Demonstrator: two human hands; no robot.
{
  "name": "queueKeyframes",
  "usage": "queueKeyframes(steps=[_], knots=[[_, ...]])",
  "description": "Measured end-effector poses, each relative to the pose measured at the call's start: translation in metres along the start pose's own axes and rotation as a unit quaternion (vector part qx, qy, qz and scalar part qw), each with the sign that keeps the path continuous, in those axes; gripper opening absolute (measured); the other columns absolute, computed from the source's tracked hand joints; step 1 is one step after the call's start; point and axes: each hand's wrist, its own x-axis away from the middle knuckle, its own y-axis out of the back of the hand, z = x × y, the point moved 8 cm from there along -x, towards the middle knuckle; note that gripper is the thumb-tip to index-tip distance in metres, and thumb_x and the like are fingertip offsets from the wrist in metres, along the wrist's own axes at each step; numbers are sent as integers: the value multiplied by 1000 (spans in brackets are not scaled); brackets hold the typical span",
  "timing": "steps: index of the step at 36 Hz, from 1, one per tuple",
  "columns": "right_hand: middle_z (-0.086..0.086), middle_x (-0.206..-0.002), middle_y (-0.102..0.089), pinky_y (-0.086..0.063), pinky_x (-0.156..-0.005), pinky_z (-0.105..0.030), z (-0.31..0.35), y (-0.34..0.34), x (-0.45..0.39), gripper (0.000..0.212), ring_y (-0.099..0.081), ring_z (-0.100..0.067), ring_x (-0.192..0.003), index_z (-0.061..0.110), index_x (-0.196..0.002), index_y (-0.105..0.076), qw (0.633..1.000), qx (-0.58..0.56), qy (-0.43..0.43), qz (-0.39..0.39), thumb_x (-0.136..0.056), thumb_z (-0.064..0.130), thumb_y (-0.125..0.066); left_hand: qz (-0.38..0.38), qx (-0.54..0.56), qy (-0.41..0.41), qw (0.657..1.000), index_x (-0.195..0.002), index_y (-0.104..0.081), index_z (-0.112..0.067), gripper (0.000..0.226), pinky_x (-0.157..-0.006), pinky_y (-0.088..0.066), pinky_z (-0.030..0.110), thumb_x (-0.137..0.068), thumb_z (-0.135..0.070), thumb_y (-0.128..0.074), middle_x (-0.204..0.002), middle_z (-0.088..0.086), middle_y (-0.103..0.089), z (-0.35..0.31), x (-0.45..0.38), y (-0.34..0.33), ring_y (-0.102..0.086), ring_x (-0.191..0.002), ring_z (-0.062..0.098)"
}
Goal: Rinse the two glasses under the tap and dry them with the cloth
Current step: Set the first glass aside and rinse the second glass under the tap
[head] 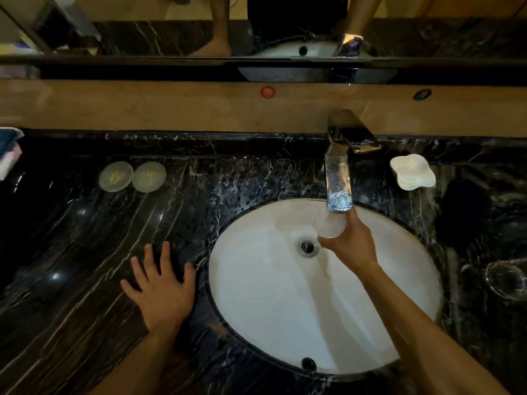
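My right hand (349, 242) grips a clear glass (330, 225) by its base over the white sink (256, 295). The glass is tilted with its mouth up under the spout of the chrome tap (340, 155), and water bubbles there. A second clear glass (506, 277) stands on the dark marble counter at the far right. My left hand (161, 286) lies flat on the counter, fingers spread, just left of the sink rim, holding nothing. No cloth is in view.
Two round pale coasters (132, 176) lie on the dark marble counter (85, 252) at the back left. A white soap dish (412, 172) sits right of the tap. A mirror and a ledge run along the back wall. Folded items show at the far left edge.
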Motion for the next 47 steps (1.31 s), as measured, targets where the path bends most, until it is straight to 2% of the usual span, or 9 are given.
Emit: queueKeyframes(steps=[5, 11, 16, 22, 26, 29, 33, 37, 47], knots=[[6, -118, -57, -45, -81, -29, -10, -4, -3, 88, -56, -19, -103, 33, -137, -44, 994, -30, -21, 107, -64, 25, -92, 1, -2, 1, 1000, -157, -24, -27, 79, -117, -3, 66, -87, -65, -20, -166, 8, -16, 0, -1, -1, -6, -153, 34], [8, -109, -58, -44, -71, -22, 1, -1, 3, 79, -57, -15, -96, 29, -132, -44, 998, -62, -6, 3, -68, 18, -88, 0, -1, 2, 1000, -157, -24, -27, 78, -116, -2, 66, -88, -63, -22, -166, 8, -15, 1, 0, -1, -6, -153, 34], [-1, -118, -63, -46, -80, -31, 3, -8, -4, 85, -60, -28, -108, 23, -140, -46, 991, 99, -1, 94, -66, 26, -88, 0, -2, 3, 1000, -157, -24, -28, 77, -117, -3, 66, -88, -63, -23, -166, 7, -15, 1, 0, -2, -6, -153, 34], [13, -115, -60, -45, -77, -19, -3, -7, -2, 81, -58, -13, -106, 31, -131, -47, 986, -145, -50, 70, -65, 16, -91, 0, -4, 2, 1000, -157, -24, -28, 78, -117, -2, 66, -88, -64, -21, -166, 7, -15, 1, -1, -2, -6, -153, 34], [1, -116, -62, -48, -80, -32, 4, -5, -1, 82, -60, -25, -104, 22, -137, -46, 1000, -6, -28, 2, -67, 19, -88, 0, -5, 3, 1000, -157, -24, -28, 78, -117, -2, 65, -87, -64, -22, -166, 7, -15, 0, 0, -1, -6, -153, 34], [-5, -118, -66, -51, -81, -35, 3, -8, -2, 81, -62, -28, -103, 24, -137, -48, 996, 81, -23, 40, -66, 27, -88, 2, -3, 4, 1000, -157, -23, -28, 78, -117, -1, 65, -87, -64, -21, -166, 7, -14, 0, 0, -1, -5, -153, 33], [7, -118, -62, -48, -86, -29, -5, -13, -2, 82, -59, -14, -103, 27, -134, -52, 994, -54, -46, 84, -63, 25, -92, -1, -3, 3, 1000, -157, -24, -28, 78, -117, -1, 65, -87, -63, -22, -166, 7, -15, 0, 0, 0, -6, -153, 33], [4, -117, -65, -54, -78, -33, -14, -21, -1, 68, -63, -16, -104, 26, -126, -55, 937, -313, -143, 56, -68, 9, -87, 0, -1, 1, 1000, -156, -25, -28, 77, -117, -1, 65, -88, -63, -23, -166, 7, -15, -1, 0, 0, -6, -153, 34], [-10, -123, -61, -55, -82, -41, -31, -53, 4, 41, -60, -29, -105, 19, -125, -57, 787, -508, -333, 109, -88, 32, -70, -1, 0, 1, 1000, -157, -24, -28, 77, -117, -2, 66, -88, -64, -23, -166, 7, -15, 1, 0, -2, -6, -153, 34]])
